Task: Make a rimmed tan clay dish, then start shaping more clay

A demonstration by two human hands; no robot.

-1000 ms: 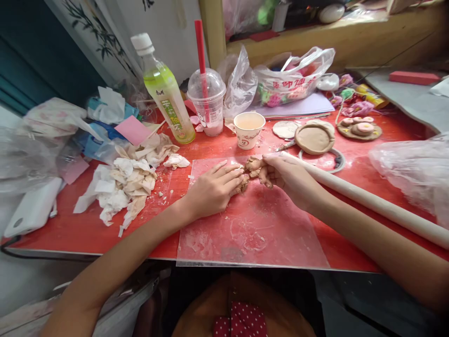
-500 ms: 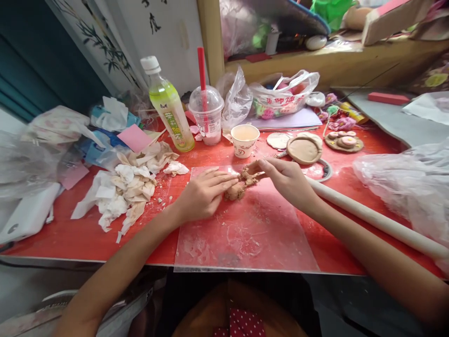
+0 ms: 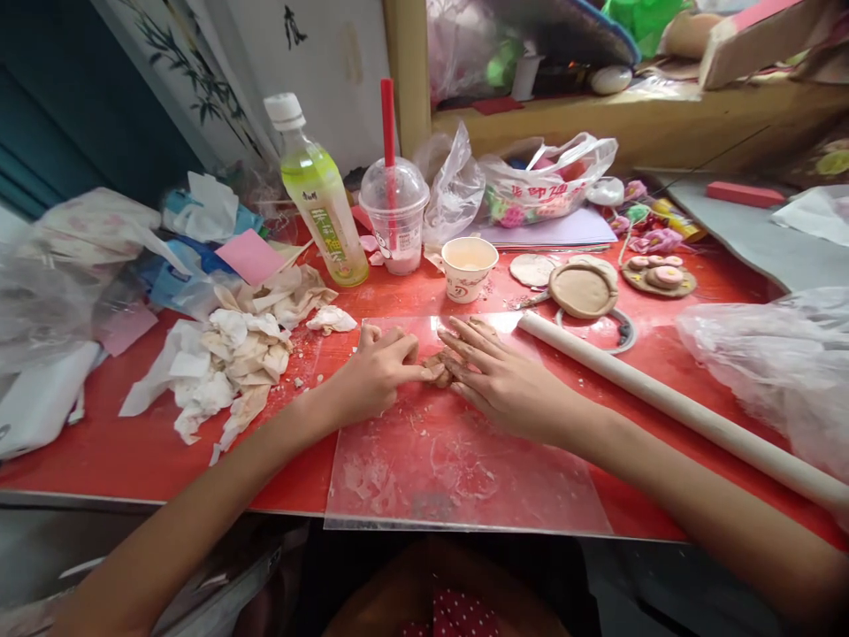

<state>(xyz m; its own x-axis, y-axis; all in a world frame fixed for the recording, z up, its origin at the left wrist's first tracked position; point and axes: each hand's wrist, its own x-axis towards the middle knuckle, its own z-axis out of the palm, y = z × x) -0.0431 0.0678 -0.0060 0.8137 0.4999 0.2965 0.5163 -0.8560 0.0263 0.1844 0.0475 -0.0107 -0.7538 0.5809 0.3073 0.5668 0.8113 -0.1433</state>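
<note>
A lump of brown clay (image 3: 436,370) lies on the clear plastic sheet (image 3: 438,487), mostly hidden by my hands. My left hand (image 3: 371,376) has its fingers curled in, thumb and fingertip pinching the clay's left edge. From the right, my right hand (image 3: 508,385) lies palm down over the clay, fingers stretched and slightly apart; more clay shows just past its fingertips. Behind the hands stands a paper cup (image 3: 468,270) with pale liquid. To the right are a round clay dish (image 3: 584,290) and a long pale rolling pin (image 3: 663,389).
Crumpled tissues (image 3: 239,354) are heaped at the left, near a tilted green-labelled bottle (image 3: 325,212) and a domed plastic cup (image 3: 396,221) with a red straw. A decorated clay disc (image 3: 660,276) sits at the back right. Clear plastic bags (image 3: 769,354) cover the right side.
My right hand has come down and left, from lifting a bit of clay to lying flat over the lump. My left hand has shifted left, its fingers curling from flat to a pinch.
</note>
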